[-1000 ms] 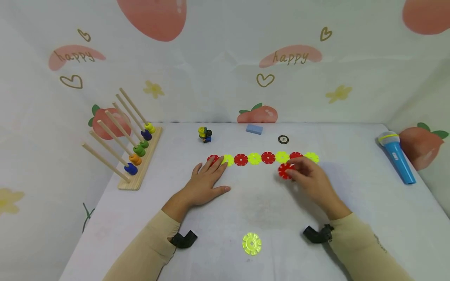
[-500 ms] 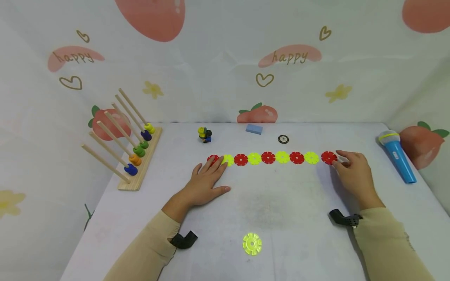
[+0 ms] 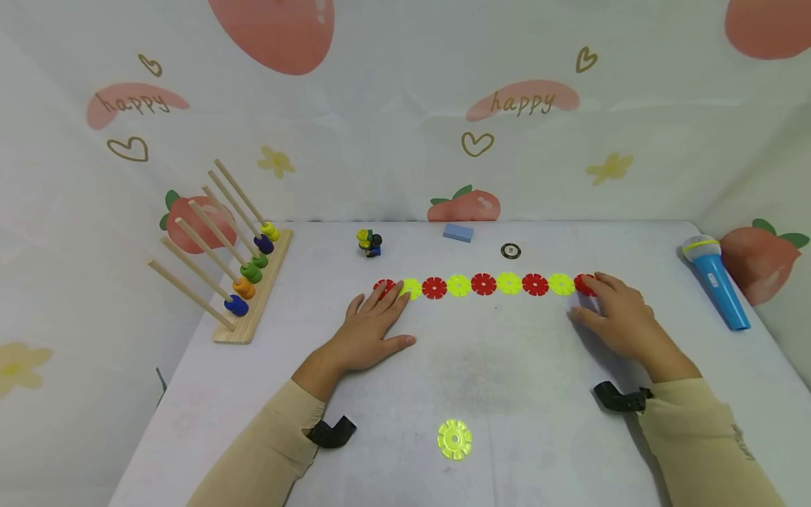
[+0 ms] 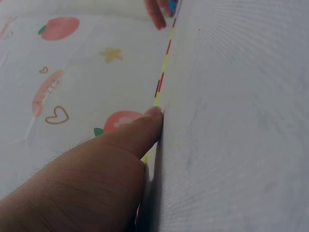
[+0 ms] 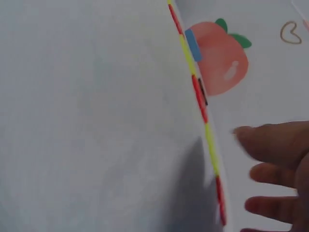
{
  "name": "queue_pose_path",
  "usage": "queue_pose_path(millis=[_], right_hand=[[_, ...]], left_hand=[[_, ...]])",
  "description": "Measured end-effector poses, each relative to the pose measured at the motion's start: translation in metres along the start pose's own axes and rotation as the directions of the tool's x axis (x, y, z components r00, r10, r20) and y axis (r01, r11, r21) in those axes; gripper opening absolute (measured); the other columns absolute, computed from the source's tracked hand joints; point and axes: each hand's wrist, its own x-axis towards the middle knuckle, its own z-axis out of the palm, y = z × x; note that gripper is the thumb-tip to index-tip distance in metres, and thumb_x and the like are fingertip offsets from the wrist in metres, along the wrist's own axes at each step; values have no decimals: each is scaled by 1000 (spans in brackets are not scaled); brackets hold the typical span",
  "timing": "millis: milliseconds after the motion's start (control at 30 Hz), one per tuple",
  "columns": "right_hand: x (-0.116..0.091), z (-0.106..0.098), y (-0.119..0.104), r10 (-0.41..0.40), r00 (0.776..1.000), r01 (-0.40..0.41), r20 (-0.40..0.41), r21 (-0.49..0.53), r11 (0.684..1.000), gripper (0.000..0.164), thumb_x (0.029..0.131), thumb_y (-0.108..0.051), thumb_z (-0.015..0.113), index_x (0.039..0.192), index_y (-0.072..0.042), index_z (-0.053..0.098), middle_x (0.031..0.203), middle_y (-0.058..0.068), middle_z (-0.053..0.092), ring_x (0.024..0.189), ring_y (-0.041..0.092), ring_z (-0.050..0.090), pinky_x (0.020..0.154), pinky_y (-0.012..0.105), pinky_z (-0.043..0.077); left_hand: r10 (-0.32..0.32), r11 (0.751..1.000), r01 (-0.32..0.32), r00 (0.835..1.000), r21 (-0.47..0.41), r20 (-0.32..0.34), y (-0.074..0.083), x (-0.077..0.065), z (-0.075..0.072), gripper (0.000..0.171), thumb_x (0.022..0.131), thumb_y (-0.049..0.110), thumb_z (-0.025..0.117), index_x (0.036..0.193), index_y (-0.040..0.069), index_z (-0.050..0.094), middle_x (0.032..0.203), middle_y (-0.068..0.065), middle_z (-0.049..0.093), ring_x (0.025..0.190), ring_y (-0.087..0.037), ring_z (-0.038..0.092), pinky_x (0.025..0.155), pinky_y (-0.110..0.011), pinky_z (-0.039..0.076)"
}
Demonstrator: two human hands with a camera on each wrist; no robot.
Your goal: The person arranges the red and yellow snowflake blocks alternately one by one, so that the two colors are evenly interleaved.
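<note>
A row of notched plastic discs, alternating red and yellow, runs across the table in the head view. My left hand [image 3: 367,334] rests spread with its fingertips over the leftmost red disc [image 3: 381,285] and the edge of the yellow disc [image 3: 412,288] beside it. At the row's right end, my right hand [image 3: 624,324] lays extended fingers on a red disc [image 3: 579,284], partly covering it. That disc sits up against a yellow disc [image 3: 561,284]. In the right wrist view the row appears edge-on beside my right hand [image 5: 280,150]. A separate yellow disc [image 3: 454,440] lies near the front.
A wooden peg stand [image 3: 253,306] with coloured beads stands at the left. Behind the row are a small toy figure [image 3: 369,243], a blue block [image 3: 458,233] and a round black token [image 3: 510,251]. A blue toy microphone [image 3: 716,282] lies at the right.
My right hand carried the red disc rightward to the row's end, then moved it left against the last yellow disc and loosened its pinch. My left hand stayed put.
</note>
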Motion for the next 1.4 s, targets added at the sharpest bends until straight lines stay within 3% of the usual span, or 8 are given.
queue_pose_path(millis=[167,267,433,633,733,967,1233,1400], right_hand=[[-11,-10,-27,-120,989,144,-92,334,932,55,95,-35,59,145,-18,42,142,11,41,124,36,41,94,45,43],[-18,-6,-54,-300,953,263,-37,586,766,53,96,-19,59,145,-22,40,139,5,44,119,34,49,87,32,48],[-28,27,-96,-592,798,235,116,844,482,64,91,-1,59,148,-13,33,138,17,44,115,45,48,87,48,48],[-47,70,-130,-717,598,279,358,746,605,66,86,-18,73,143,-20,42,135,3,50,119,24,48,96,39,42],[-57,80,-140,-723,561,471,403,564,679,55,82,-26,77,132,-26,54,124,-12,52,116,10,44,95,30,40],[-55,76,-144,-630,653,404,420,509,760,23,86,-24,74,102,-30,59,94,-16,57,89,7,53,78,25,47],[-17,30,-78,-268,963,198,5,664,721,29,89,-17,70,115,-13,59,93,9,59,74,27,62,67,36,54],[-2,5,-8,149,964,32,-222,647,762,37,94,-19,63,128,-6,53,102,15,55,80,21,62,69,24,53]], left_hand=[[5,1000,-5,1000,2,-1,0,0,0,85,88,69,42,154,23,17,160,2,4,144,-24,-3,107,-59,1],[1,1000,-1,1000,3,-3,-1,1,0,85,88,70,42,154,24,17,160,4,4,144,-23,-4,107,-59,1],[-7,1000,7,1000,4,7,-1,1,2,86,87,72,40,154,25,15,160,5,3,144,-22,-5,108,-58,0],[-3,1000,2,1000,9,21,1,3,1,86,87,72,39,155,24,15,160,4,4,144,-23,-4,108,-58,0],[1,1000,-1,1000,7,12,2,3,-1,85,88,70,41,154,23,17,160,3,4,144,-23,-4,108,-58,1],[-7,1000,7,1000,-2,-1,0,1,0,84,88,69,43,154,24,18,160,3,5,144,-23,-2,108,-59,1],[-3,1000,3,1000,-4,6,-2,0,1,86,87,70,42,154,24,17,160,4,5,144,-24,-2,108,-59,1],[4,1000,-4,1000,-7,-4,-1,0,0,85,87,69,44,154,23,18,160,3,6,144,-25,-1,107,-60,1]])
